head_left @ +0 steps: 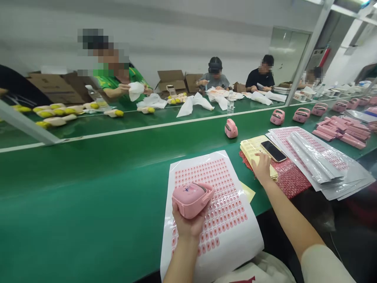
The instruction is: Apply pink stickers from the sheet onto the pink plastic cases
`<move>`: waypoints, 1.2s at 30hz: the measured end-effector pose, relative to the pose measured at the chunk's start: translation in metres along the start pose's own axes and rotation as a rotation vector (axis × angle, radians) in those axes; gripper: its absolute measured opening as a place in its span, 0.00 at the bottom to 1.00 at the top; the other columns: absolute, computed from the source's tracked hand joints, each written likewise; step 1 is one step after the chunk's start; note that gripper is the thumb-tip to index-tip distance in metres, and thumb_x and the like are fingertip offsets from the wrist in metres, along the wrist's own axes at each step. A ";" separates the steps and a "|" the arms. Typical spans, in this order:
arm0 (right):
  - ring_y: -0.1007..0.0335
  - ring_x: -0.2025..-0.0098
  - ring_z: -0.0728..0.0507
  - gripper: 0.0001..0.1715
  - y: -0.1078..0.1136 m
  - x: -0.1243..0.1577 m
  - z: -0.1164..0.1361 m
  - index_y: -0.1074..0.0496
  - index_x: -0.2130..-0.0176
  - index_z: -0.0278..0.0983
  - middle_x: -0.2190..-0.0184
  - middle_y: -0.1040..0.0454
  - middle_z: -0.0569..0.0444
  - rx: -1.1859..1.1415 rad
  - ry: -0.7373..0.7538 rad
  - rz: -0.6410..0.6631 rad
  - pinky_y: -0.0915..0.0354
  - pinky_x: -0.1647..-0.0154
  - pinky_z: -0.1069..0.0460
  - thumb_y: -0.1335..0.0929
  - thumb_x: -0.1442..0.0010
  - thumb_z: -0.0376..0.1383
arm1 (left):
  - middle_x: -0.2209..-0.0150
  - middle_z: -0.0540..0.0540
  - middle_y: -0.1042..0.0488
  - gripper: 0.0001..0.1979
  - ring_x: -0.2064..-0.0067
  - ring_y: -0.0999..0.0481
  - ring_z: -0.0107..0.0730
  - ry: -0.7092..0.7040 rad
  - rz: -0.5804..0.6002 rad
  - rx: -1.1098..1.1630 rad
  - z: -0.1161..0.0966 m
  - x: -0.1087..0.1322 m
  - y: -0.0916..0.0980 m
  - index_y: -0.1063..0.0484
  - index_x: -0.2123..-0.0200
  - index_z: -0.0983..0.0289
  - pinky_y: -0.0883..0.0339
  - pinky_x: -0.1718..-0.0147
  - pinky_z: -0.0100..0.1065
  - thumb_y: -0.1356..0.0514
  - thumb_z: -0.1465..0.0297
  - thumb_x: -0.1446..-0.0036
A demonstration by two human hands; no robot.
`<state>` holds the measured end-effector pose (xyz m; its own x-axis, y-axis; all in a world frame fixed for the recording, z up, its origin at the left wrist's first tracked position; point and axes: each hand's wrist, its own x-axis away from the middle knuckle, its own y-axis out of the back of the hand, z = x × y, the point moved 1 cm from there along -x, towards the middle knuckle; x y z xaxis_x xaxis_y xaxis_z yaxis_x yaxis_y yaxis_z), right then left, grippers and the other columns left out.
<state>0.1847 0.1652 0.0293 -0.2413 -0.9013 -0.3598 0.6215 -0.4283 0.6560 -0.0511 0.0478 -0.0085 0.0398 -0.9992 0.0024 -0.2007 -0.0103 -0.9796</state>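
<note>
My left hand [188, 226] is closed around a pink rounded plastic device [192, 198], holding it up over a white sheet [235, 232] covered in small pink stickers. My right hand [261, 168] reaches out to the right and rests fingers-down on a stack of pale yellow sheets [253, 148]. A black phone [273, 151] lies on that stack just beyond my fingers. Whether the right fingers pinch anything is hidden.
A green conveyor belt [88, 188] runs across the view. More pink devices [231, 128] stand along it, with clear bags [321, 161] and pink flat pieces [341, 131] at right. Several people across the belt handle white cloths and yellow-white items [59, 116]. Cardboard boxes [171, 80] stand behind.
</note>
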 end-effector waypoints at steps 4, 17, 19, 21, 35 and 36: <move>0.37 0.59 0.43 0.12 -0.007 0.111 0.027 0.33 0.62 0.38 0.63 0.31 0.50 -0.199 0.520 0.469 0.38 0.56 0.48 0.34 0.50 0.32 | 0.57 0.59 0.30 0.29 0.53 0.32 0.44 -0.020 -0.018 0.060 0.004 -0.002 -0.009 0.35 0.55 0.63 0.29 0.62 0.40 0.37 0.57 0.61; 0.36 0.61 0.41 0.12 -0.018 0.198 0.020 0.30 0.64 0.42 0.64 0.28 0.50 -0.144 0.812 0.386 0.37 0.63 0.43 0.38 0.44 0.28 | 0.53 0.58 0.31 0.25 0.52 0.32 0.45 -0.073 -0.124 -0.034 0.006 0.003 0.004 0.37 0.51 0.60 0.31 0.60 0.46 0.41 0.59 0.52; 0.35 0.63 0.41 0.10 -0.016 0.197 0.025 0.30 0.68 0.41 0.66 0.28 0.51 -0.248 0.727 0.428 0.37 0.64 0.44 0.37 0.46 0.28 | 0.53 0.58 0.31 0.26 0.51 0.33 0.45 -0.062 -0.067 -0.006 0.006 0.003 0.004 0.37 0.52 0.60 0.31 0.59 0.43 0.40 0.58 0.54; 0.34 0.63 0.42 0.06 -0.014 0.188 0.033 0.30 0.72 0.41 0.67 0.30 0.52 -0.396 0.547 0.479 0.36 0.64 0.45 0.34 0.49 0.29 | 0.53 0.58 0.31 0.25 0.51 0.32 0.44 -0.070 -0.040 0.008 0.005 0.003 0.006 0.37 0.52 0.59 0.32 0.58 0.43 0.40 0.57 0.53; 0.45 0.45 0.39 0.10 -0.057 0.138 0.101 0.31 0.80 0.38 0.54 0.35 0.48 -0.954 -0.214 0.338 0.48 0.44 0.41 0.30 0.54 0.40 | 0.57 0.58 0.27 0.23 0.56 0.28 0.38 -0.058 -0.101 0.098 0.007 0.005 0.012 0.32 0.56 0.61 0.31 0.61 0.32 0.45 0.54 0.51; 0.45 0.45 0.39 0.10 -0.058 0.139 0.101 0.31 0.80 0.38 0.54 0.35 0.48 -0.944 -0.218 0.327 0.48 0.44 0.41 0.30 0.54 0.39 | 0.58 0.58 0.27 0.23 0.56 0.28 0.38 -0.053 -0.099 0.101 0.007 0.005 0.012 0.32 0.56 0.61 0.31 0.61 0.31 0.45 0.53 0.51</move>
<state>0.0398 0.0583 0.0079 -0.0258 -0.9974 -0.0665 0.9921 -0.0174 -0.1240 -0.0463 0.0427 -0.0212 0.1072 -0.9899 0.0923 -0.0940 -0.1025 -0.9903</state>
